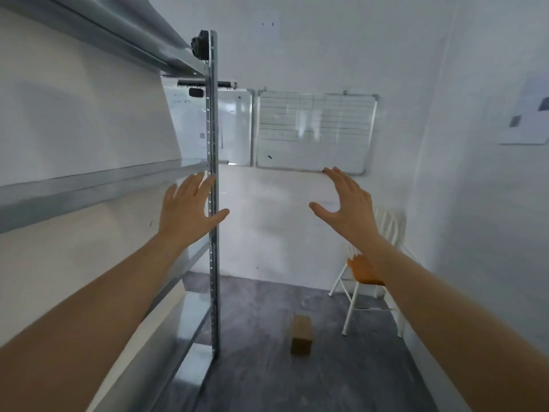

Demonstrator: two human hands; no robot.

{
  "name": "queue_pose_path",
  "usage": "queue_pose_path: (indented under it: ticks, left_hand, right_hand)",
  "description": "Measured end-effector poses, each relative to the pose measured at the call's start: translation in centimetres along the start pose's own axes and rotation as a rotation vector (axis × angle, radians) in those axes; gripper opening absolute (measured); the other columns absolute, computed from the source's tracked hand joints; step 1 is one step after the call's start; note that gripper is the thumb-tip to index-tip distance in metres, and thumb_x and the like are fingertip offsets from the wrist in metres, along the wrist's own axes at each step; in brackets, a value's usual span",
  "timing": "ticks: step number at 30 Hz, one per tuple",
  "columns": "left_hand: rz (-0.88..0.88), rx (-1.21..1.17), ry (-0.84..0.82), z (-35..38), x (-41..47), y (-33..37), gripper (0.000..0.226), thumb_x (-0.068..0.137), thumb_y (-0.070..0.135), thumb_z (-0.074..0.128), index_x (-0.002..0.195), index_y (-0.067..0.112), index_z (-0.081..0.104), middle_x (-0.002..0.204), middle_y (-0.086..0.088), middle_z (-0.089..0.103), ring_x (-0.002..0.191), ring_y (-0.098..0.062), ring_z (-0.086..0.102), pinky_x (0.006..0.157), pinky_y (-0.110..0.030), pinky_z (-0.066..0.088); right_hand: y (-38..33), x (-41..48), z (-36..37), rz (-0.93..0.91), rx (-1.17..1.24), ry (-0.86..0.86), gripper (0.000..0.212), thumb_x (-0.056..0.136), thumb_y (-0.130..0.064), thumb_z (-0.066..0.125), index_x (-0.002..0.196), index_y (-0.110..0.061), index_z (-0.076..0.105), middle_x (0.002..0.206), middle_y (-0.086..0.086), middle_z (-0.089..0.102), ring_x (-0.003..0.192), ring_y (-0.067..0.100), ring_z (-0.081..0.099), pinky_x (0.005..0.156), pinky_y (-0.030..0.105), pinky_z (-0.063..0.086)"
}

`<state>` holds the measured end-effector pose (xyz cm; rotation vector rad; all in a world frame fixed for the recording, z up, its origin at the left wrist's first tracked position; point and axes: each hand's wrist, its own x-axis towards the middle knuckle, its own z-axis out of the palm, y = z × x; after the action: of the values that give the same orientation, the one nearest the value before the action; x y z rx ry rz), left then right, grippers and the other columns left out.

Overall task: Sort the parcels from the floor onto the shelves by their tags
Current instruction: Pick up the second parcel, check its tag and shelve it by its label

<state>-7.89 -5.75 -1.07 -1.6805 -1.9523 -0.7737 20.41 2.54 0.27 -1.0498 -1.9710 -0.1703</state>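
Observation:
A small brown cardboard parcel [301, 335] stands on the dark grey floor, a little right of the shelf unit's upright. The metal shelf unit [212, 203] runs along the left wall, and its shelves show nothing on them. My left hand [187, 210] is raised with fingers spread, just in front of the upright post. My right hand [348, 204] is raised at the same height, fingers spread, palm turned inward. Both hands hold nothing and are far above the parcel.
A white folding chair with an orange seat [365, 275] stands by the right wall. Two whiteboards [315, 132] hang on the far wall. A black device [199, 47] is clamped at the top of the shelf post. A paper sheet [528, 114] hangs on the right wall.

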Motion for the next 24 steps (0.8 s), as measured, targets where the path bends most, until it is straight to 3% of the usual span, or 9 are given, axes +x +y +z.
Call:
queue_pose_path:
  ticks: [11,24]
  left_hand:
    - [0.192,-0.087,-0.063,15.8,16.3,-0.7,0.076,0.087,0.053,0.048,0.149,0.021,0.017,0.159,-0.003,0.014,0.147,-0.021,0.011,0.117,-0.044,0.007]
    - [0.277,-0.163,-0.096,35.0,32.6,1.6,0.073,0.088,0.054,0.045,0.149,0.027,0.016,0.159,0.0,0.013,0.147,-0.016,0.009,0.117,-0.04,0.005]
  right_hand:
    - [8.1,8.7,8.7,0.026,-0.24,-0.009,0.074,0.084,-0.047,0.062,0.147,-0.026,0.029,0.157,0.0,0.026,0.143,0.019,0.026,0.113,0.041,0.019]
    - [22.8,19.7,21.9,0.183,-0.307,-0.085,0.074,0.085,-0.048,0.059,0.148,-0.028,0.025,0.159,-0.001,0.02,0.146,0.019,0.02,0.115,0.042,0.014]
